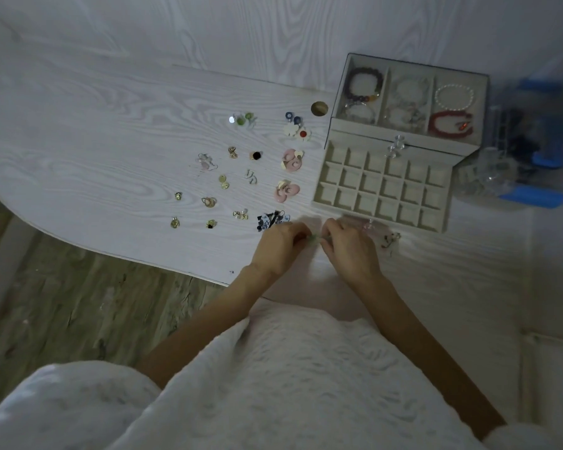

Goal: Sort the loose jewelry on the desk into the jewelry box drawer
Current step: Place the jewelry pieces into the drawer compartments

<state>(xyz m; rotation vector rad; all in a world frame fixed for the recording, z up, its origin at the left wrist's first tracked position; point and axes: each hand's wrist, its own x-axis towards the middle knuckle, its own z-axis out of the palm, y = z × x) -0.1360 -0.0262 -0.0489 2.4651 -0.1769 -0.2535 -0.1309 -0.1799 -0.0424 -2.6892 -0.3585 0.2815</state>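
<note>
At the desk's near edge, just before the drawer, my left hand and right hand pinched a small greenish earring between their fingertips. It looked light, thin and easily bent, so I judged it best held by its body, not its hook. Every drawer cell I could see lay empty. Other earrings were scattered toward the desk's left edge, well apart from the drawer.

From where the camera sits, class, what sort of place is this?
Probably a bedroom or dressing corner at home: a white wood-grain desk, an open jewelry box holding bracelets, its pulled-out drawer, and loose earrings laid out.
</note>
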